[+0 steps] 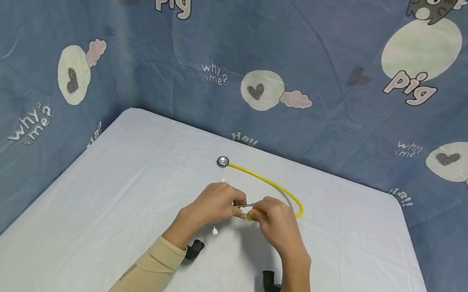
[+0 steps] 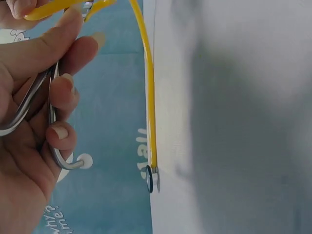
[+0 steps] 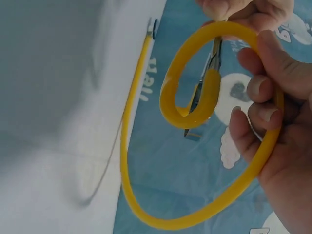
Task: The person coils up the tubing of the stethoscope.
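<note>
A stethoscope with yellow tubing (image 1: 271, 182) is held in both hands above the white table. My left hand (image 1: 218, 203) grips its metal ear tubes (image 2: 52, 107), fingers curled round them. A white ear tip (image 2: 85, 161) sticks out below that hand, and in the head view another white ear tip (image 1: 215, 231) shows on the near side. My right hand (image 1: 277, 223) holds the yellow tubing, which makes a loop (image 3: 168, 92) beside the fingers in the right wrist view. The round metal chest piece (image 1: 223, 161) lies at the tubing's far end.
A white cloth covers the table (image 1: 364, 244), whose back edge meets a blue printed curtain (image 1: 337, 110). Black wrist mounts (image 1: 195, 250) show by both forearms. The tubing curves out to the right past the right hand.
</note>
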{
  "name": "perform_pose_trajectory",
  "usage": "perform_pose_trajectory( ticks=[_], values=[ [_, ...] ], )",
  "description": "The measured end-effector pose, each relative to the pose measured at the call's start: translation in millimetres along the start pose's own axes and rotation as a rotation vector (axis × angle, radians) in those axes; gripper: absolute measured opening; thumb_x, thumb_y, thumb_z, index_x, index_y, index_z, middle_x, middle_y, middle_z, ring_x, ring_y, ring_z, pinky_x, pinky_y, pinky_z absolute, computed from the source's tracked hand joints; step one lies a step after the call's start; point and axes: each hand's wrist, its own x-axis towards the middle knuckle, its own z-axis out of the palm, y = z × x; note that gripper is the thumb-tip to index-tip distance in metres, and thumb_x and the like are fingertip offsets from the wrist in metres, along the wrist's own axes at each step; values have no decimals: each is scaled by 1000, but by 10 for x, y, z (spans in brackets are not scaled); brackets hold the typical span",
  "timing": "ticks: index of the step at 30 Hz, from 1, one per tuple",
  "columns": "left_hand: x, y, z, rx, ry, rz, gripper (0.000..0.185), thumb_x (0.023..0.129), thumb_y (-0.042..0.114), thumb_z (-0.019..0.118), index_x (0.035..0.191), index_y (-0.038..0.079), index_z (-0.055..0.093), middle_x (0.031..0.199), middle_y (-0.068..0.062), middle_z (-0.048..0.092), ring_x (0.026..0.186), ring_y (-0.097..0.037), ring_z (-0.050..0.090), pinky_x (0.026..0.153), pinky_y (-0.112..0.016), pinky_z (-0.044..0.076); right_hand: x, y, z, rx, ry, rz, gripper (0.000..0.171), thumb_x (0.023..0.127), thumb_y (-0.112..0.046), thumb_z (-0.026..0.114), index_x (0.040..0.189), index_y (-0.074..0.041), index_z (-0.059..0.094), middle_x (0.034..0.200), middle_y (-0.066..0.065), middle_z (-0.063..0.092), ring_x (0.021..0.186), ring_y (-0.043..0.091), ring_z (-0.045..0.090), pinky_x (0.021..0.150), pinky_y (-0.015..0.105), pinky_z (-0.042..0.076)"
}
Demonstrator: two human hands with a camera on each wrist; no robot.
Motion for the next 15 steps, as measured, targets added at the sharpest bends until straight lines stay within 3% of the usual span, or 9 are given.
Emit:
perform_pose_trajectory(
  ticks=[8, 15],
  values=[
    [-17, 20, -20, -21, -45, 31, 13, 77, 38, 83, 80, 30, 73, 73, 21, 66, 61, 0, 52, 67, -25, 45, 19, 70, 17, 153, 27, -43, 4, 81, -8, 78, 83, -11, 76, 73, -6, 62, 66, 3, 50, 60, 20, 45],
    [-3, 16, -46, -62, -95, 47, 11, 78, 37, 83, 82, 32, 75, 77, 23, 68, 66, 0, 57, 67, -23, 45, 43, 116, -9, 199, -16, -37, 15, 87, 3, 69, 97, -7, 75, 87, 0, 71, 79, 9, 61, 71, 25, 52]
  ],
)
